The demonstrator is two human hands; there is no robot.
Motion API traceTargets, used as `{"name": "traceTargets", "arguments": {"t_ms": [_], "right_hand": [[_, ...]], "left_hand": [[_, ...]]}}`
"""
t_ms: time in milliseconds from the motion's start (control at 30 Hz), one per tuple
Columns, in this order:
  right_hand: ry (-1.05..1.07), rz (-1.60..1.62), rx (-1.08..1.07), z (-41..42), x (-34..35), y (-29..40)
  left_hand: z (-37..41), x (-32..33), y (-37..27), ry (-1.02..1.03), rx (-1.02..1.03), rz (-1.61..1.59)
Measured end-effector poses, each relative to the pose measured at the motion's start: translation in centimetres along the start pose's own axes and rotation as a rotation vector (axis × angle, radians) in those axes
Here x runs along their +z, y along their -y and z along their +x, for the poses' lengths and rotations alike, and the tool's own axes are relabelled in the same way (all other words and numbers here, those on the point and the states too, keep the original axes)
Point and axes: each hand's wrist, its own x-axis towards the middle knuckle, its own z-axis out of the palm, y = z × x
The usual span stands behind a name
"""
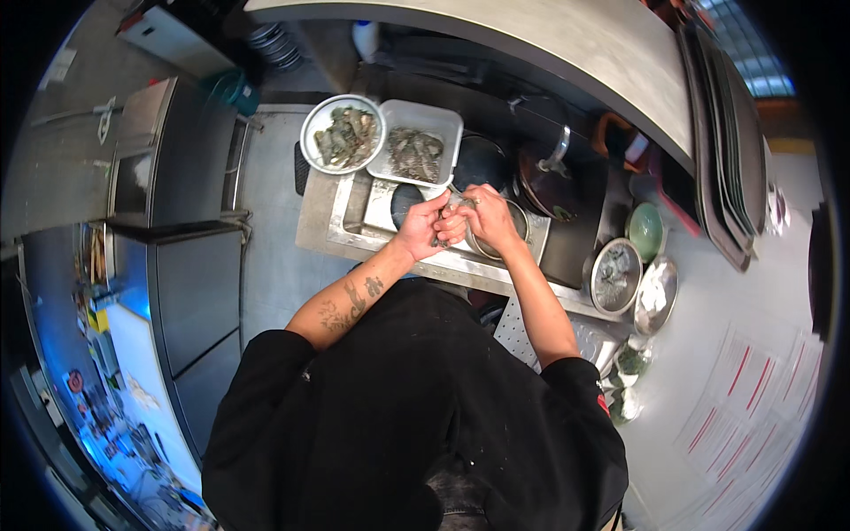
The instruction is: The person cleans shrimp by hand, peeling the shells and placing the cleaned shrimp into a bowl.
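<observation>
Over the stainless steel sink (pixel 358 233), my left hand (pixel 428 226) is closed around a raw shrimp (pixel 441 232), its greyish body showing between the fingers. My right hand (pixel 490 216) pinches the same shrimp's upper part, touching my left fingers. Just beyond them, a rectangular plastic tub (pixel 458 136) holds dark shrimp (pixel 416 156) in liquid. A round white bowl (pixel 307 133) with more grey-green shrimp stands to its left. Partly hidden behind my right hand is a round metal vessel (pixel 524 222); its contents cannot be made out.
A faucet (pixel 554 162) and dark pans (pixel 479 159) lie beyond the sink. At the right stand a metal bowl (pixel 616 275) with greyish contents, a green bowl (pixel 645 232) and another metal bowl (pixel 656 295). A shelf (pixel 531 33) overhangs the back; trays (pixel 720 146) stand upright at the right.
</observation>
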Motion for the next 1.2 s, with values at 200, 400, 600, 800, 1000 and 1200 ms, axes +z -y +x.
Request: {"name": "traceTargets", "arguments": {"t_ms": [200,400,600,800,1000,1200], "right_hand": [[0.031,-0.186,0.268,2.9,0.4,-4.4],[0.157,-0.061,0.165,16.3,11.3,1.1],[0.311,0.006,0.149,11.6,10.5,-1.1],[0.441,0.239,0.514,0.2,4.6,1.9],[0.014,0.389,0.868,-4.2,3.2,3.2],[-0.011,-0.212,0.477,-5.2,1.3,2.6]], "left_hand": [[-6.9,-1.2,-6.7,-0.388,0.074,0.361],[-7.0,-9.9,-5.2,-0.863,-0.147,0.873],[-6.4,-8.2,-6.6,-0.716,-0.093,1.092],[-3.5,-5.1,-6.4,-0.576,-0.181,1.150],[-0.1,-3.0,-1.7,-0.511,0.214,1.116],[3.3,-1.5,0.8,-0.689,0.226,1.618]]}}
